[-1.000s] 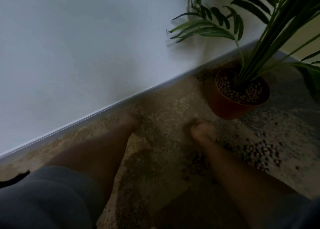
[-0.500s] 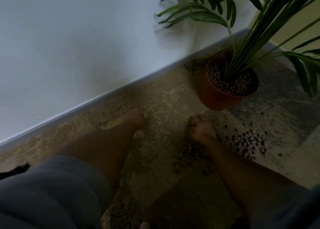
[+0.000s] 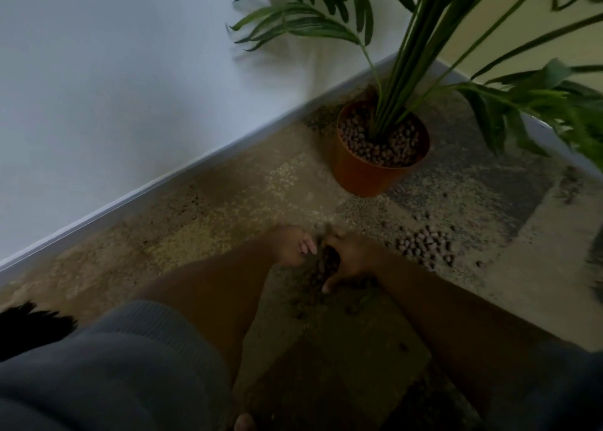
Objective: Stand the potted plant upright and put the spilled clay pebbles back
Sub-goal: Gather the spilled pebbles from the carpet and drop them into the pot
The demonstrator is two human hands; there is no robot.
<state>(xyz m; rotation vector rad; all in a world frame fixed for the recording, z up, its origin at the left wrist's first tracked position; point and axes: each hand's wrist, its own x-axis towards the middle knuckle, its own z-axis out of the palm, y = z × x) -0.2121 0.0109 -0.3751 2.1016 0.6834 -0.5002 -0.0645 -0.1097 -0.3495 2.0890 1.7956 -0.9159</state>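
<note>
The orange plant pot (image 3: pixel 365 172) stands upright on the floor by the wall, with brown clay pebbles in its top and long green leaves (image 3: pixel 313 26) rising from it. My left hand (image 3: pixel 292 246) and my right hand (image 3: pixel 350 259) are cupped close together on the floor, with a small heap of clay pebbles (image 3: pixel 321 267) between them. A second patch of spilled pebbles (image 3: pixel 424 244) lies on the floor to the right of my right hand. A few single pebbles lie scattered around it.
A white wall with a pale baseboard (image 3: pixel 182 172) runs diagonally from lower left to upper right. The floor (image 3: pixel 228 202) is mottled beige and grey. Drooping leaves (image 3: pixel 535 104) hang over the right side. A dark furry shape (image 3: pixel 29 326) shows at the left edge.
My hands have come together from about a hand's width apart and now cup pebbles between them. The view has shifted, so the pot sits more to the centre.
</note>
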